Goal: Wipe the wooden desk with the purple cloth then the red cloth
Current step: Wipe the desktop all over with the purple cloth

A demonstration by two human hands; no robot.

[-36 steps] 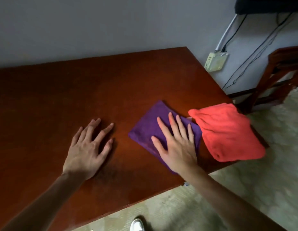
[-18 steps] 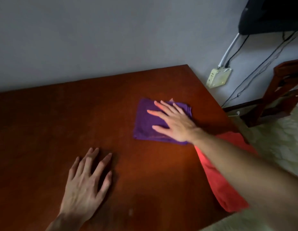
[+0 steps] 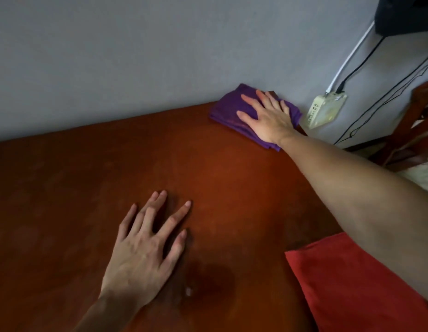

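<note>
The folded purple cloth (image 3: 228, 111) lies at the far right corner of the reddish-brown wooden desk (image 3: 88, 168), against the grey wall. My right hand (image 3: 265, 116) presses flat on it with fingers spread, arm stretched out across the desk. My left hand (image 3: 145, 243) rests flat on the bare wood in the near middle, fingers apart, holding nothing. The red cloth (image 3: 347, 286) lies at the near right edge of the desk, partly hidden under my right forearm.
A pale power adapter (image 3: 325, 111) with white and black cables hangs on the wall just past the desk's corner. A dark wooden chair (image 3: 414, 130) stands to the right. A dark damp-looking patch (image 3: 208, 283) marks the wood near my left wrist.
My right hand has pushed the purple cloth from beside the red cloth away to the desk's far right corner. My left hand has stayed flat on the wood.
</note>
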